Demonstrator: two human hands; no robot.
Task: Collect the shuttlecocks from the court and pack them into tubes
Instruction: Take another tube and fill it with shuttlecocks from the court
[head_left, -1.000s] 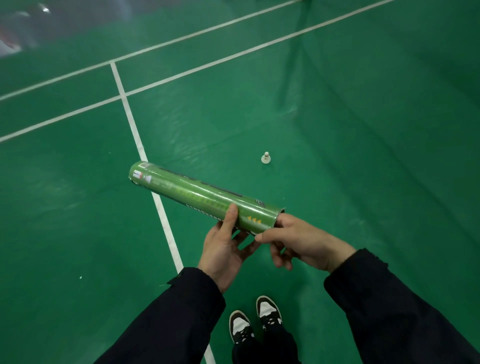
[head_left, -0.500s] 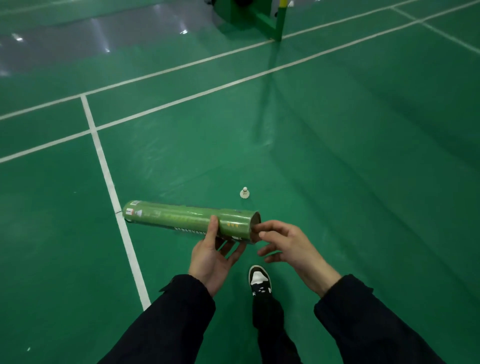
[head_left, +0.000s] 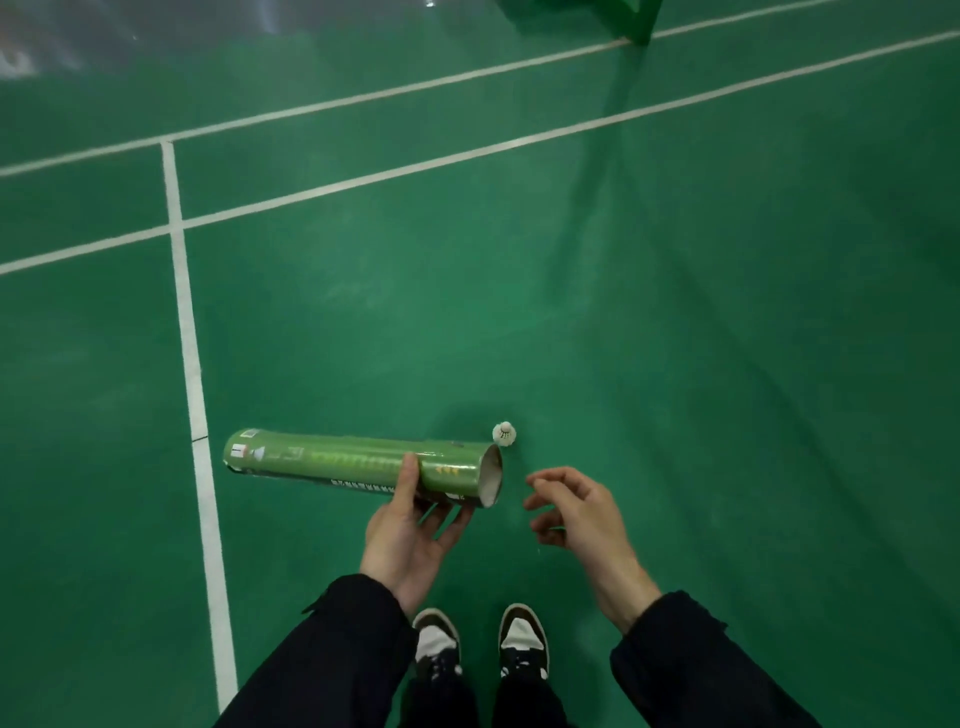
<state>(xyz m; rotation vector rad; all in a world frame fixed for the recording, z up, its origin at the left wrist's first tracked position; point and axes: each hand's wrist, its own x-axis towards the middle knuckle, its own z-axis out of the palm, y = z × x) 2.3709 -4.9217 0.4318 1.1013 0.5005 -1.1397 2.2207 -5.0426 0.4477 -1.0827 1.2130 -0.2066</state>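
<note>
The shuttlecock (head_left: 504, 434) stands on the green court floor (head_left: 675, 338), cork up and feathers down, just past the open mouth of the tube as I look at it, though it is on the ground while the tube is held up in the air above it. The tube (head_left: 358, 465) lies nearly level in the person's left hand (head_left: 410, 525), thumb laid over the top of it and the other fingers curled underneath near the open end, so the closed far end points off toward the white court line (head_left: 193, 374) and the open end faces the free hand. That seems a sensible way to carry it: the mouth sits right where the other hand can feed it. Whether there is anything inside the tube I cannot tell; the mouth shows only a pale inner wall. The right hand (head_left: 576, 512) hangs just beside the tube mouth, not touching it, fingers loosely spread and slightly bent, holding nothing. I would guess it is free for the pick-up, since the shuttlecock sits a little ahead of the person's two shoes (head_left: 480, 639). The next step, to my eye, calls for a bend down and a light pinch on the cork rather than the feathers, which would crush easily. A green post base (head_left: 618, 18) stands well off at the far line.
</note>
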